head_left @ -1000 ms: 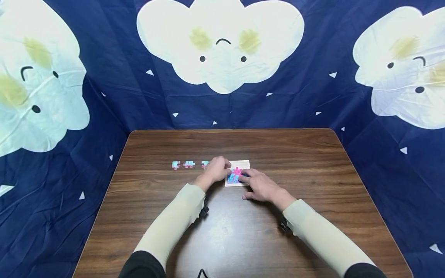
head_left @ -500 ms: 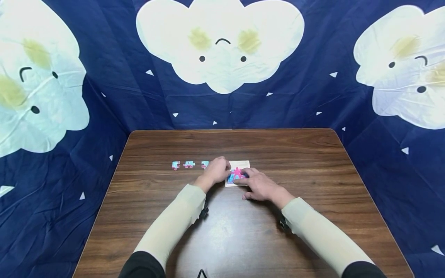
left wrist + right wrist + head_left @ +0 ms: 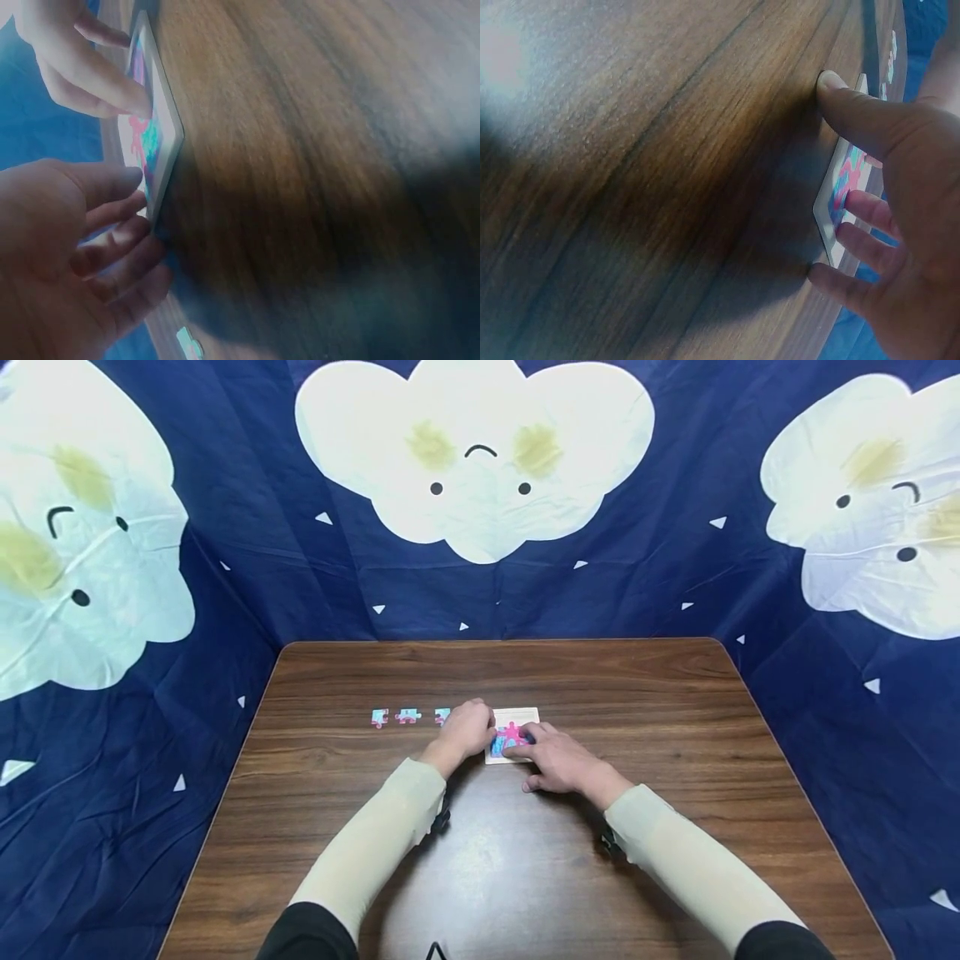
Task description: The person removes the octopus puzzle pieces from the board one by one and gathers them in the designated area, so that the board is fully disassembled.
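A small jigsaw puzzle in a pale tray [image 3: 517, 713] lies on the table between both hands, its lower part filled with blue and pink pieces. From the left, my left hand [image 3: 469, 727] rests at the tray's left edge, thumb and fingers loosely bent beside the rim in the left wrist view. My right hand [image 3: 561, 762] reaches in from the right with fingers spread. Its fingertips touch the pink and blue pieces [image 3: 847, 178], while the thumb stands apart over the wood near the tray's front edge. The fingers cover part of the picture.
To the left of the tray, three loose jigsaw pieces lie in a row: a corner-like one [image 3: 379, 717], a wider one [image 3: 408, 716] and one beside my left hand [image 3: 442, 715]. A dark blue cloth with clouds [image 3: 480, 585] hangs behind the wooden table [image 3: 622, 685].
The right index finger has shifted slightly left and down over the puzzle, then stayed there. My left hand has edged slightly left at the tray's rim. The loose pieces have not moved.
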A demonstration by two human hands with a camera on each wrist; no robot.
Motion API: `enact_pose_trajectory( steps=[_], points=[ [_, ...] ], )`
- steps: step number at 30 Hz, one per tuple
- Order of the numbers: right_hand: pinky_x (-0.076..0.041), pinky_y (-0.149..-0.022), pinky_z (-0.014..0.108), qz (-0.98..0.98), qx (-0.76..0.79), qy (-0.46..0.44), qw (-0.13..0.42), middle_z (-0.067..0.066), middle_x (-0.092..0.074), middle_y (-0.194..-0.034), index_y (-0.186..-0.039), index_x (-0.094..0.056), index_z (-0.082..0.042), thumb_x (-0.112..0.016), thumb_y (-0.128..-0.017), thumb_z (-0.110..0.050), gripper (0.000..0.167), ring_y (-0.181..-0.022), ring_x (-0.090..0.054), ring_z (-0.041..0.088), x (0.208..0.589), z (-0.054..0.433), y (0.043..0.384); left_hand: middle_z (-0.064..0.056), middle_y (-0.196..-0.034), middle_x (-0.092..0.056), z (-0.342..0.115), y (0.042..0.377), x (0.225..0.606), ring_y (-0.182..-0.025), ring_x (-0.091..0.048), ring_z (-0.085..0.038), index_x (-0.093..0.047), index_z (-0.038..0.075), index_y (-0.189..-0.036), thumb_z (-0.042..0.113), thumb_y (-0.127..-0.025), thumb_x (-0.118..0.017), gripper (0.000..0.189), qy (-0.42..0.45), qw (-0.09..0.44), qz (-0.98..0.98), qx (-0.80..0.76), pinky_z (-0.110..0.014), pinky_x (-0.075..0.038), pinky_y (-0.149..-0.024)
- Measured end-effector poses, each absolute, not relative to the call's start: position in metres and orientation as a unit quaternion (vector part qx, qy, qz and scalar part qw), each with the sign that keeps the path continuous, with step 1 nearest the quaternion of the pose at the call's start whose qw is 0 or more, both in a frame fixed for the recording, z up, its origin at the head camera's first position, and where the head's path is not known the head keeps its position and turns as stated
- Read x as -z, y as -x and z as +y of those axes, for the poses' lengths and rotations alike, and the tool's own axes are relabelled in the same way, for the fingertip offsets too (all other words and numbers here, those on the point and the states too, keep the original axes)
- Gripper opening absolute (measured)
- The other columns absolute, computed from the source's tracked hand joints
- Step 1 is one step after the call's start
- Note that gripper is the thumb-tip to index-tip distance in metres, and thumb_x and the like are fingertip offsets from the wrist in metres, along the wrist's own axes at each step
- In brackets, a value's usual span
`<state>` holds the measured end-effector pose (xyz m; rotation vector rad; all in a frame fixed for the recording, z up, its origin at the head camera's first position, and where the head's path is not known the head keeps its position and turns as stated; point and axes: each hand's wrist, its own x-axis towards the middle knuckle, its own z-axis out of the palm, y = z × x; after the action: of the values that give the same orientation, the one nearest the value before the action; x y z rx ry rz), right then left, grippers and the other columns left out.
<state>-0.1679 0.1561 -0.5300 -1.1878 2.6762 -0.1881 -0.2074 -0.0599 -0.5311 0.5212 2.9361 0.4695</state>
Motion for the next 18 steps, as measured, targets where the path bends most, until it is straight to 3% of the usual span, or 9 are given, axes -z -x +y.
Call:
enact_pose_trajectory(
  steps=[18],
  points=[
    [-0.051, -0.097, 0.052, 0.904, 0.051, 0.417, 0.082, 0.019, -0.048, -0.145, -0.145, -0.058, -0.031, -0.083, -0.083, -0.044, 0.068, -0.121, -0.051, 0.037, 0.5326, 0.1524, 0.1700, -0.001, -0.095, -0.062, -0.0612, 0.2104, 0.5346, -0.087, -0.063, -0.019, -0.070, 0.014, -0.085, 0.022, -0.092, -0.073, 0.010, -0.167, 0.088, 0.971, -0.148, -0.037, -0.054, -0.081]
  ],
)
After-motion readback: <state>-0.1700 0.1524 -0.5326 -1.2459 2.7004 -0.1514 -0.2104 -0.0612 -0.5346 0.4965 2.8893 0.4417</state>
